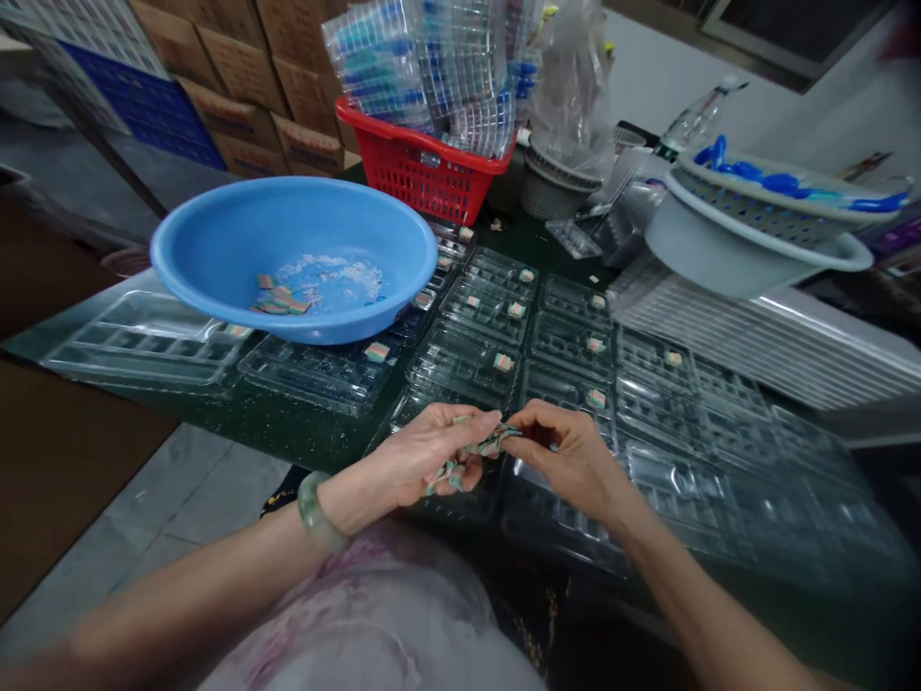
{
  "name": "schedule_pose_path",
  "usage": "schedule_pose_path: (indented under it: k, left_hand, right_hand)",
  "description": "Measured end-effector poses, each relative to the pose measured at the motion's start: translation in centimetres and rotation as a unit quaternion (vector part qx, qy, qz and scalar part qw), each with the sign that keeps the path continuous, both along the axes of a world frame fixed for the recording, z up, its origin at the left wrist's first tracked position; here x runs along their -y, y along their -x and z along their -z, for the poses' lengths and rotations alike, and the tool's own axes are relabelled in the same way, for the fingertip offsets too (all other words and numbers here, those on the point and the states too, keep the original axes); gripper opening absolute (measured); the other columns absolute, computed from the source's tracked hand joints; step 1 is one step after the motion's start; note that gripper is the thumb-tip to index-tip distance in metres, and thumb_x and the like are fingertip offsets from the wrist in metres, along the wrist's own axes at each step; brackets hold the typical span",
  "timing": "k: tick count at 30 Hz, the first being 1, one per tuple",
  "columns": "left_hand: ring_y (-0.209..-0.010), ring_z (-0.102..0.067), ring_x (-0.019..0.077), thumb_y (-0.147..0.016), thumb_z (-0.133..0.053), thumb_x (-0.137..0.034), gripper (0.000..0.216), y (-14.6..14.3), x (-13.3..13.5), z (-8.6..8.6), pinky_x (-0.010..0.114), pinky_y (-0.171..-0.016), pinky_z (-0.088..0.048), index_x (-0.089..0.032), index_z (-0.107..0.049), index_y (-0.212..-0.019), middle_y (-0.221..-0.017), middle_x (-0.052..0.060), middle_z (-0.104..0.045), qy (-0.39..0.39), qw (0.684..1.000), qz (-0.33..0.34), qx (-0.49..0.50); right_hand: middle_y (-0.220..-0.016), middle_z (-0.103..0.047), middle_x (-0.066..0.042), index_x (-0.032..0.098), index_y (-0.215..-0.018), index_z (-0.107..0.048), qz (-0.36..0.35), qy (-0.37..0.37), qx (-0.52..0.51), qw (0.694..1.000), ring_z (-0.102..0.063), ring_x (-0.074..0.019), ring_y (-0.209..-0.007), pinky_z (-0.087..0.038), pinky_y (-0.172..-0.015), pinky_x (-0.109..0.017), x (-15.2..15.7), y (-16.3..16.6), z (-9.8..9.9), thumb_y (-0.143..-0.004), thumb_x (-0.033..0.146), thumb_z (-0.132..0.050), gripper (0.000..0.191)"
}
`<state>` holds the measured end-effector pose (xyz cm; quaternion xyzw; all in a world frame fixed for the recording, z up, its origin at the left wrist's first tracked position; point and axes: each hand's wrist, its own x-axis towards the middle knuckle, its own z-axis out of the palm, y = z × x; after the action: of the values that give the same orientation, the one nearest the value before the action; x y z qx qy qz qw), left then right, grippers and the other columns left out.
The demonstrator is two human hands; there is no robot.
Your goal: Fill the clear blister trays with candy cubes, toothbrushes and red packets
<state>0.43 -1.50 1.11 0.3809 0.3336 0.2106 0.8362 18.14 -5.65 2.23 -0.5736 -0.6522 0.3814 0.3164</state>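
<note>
My left hand (438, 446), with a pale green bangle (317, 513) at the wrist, is closed around a bunch of small flat pieces (450, 475) striped in pink, green and cream. The fingertips of my right hand (561, 446) pinch the end of some of those pieces beside the left thumb. Under and beyond both hands lie rows of clear plastic trays (460, 369). Many of them hold a small striped stack in one compartment, such as the stack (504, 362) just past my hands. How many pieces my right fingers grip is hidden.
A blue basin (424, 254) with striped pieces and white crumbs stands at the left. Behind it is a red basket (432, 182) full of blister packs. At the right, a pale tub (712, 250) carries a colander (784, 206) of blue items. Cardboard boxes (237, 125) are stacked at the back left.
</note>
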Motion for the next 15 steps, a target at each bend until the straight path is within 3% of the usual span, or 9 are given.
schedule_pose_path:
  k: [2,5,10,15]
  left_hand:
    - [-0.035,-0.040,0.0036,-0.081,-0.059,-0.038,0.030,0.0,0.2,-0.6,0.016,-0.030,-0.017,-0.011,-0.055,-0.067,-0.055,-0.001,-0.050,-0.033,0.999,0.001,-0.020]
    - [-0.036,-0.040,0.0046,-0.082,-0.056,-0.039,0.030,-0.2,0.2,-0.2,0.017,-0.030,-0.016,-0.012,-0.057,-0.070,-0.056,0.000,-0.051,0.002,1.000,-0.008,-0.014]
    - [-0.038,-0.041,0.0050,-0.079,-0.058,-0.029,0.021,-0.4,-0.2,1.3,0.017,-0.031,-0.017,-0.013,-0.053,-0.068,-0.057,-0.001,-0.050,0.057,0.998,-0.034,0.019]
    - [-0.039,-0.046,0.0074,-0.081,-0.054,-0.033,0.020,-0.1,-0.4,1.2,0.016,-0.030,-0.019,-0.013,-0.054,-0.078,-0.066,0.002,-0.056,0.083,0.995,-0.027,0.037]
  right_hand:
    - [-0.074,-0.063,-0.001,0.017,-0.078,-0.067,0.010,0.031,-0.040,0.999,-0.055,-0.0109,-0.069,-0.042,-0.064,-0.024,0.0,-0.1,0.3,-0.077,0.028,-0.064,0.012]
    - [-0.077,-0.065,-0.002,0.016,-0.079,-0.067,0.030,0.058,-0.104,0.992,-0.057,-0.0124,-0.073,-0.043,-0.069,-0.026,0.2,-0.1,0.5,-0.076,0.032,-0.065,0.016]
    - [-0.066,-0.060,0.002,0.016,-0.075,-0.066,0.078,0.058,-0.162,0.982,-0.050,-0.0077,-0.061,-0.039,-0.059,-0.022,0.4,0.2,0.5,-0.073,0.031,-0.068,0.016]
    - [-0.063,-0.059,0.003,0.016,-0.073,-0.066,0.121,0.066,-0.185,0.973,-0.045,-0.0051,-0.054,-0.038,-0.056,-0.020,0.3,0.5,0.8,-0.072,0.033,-0.069,0.018]
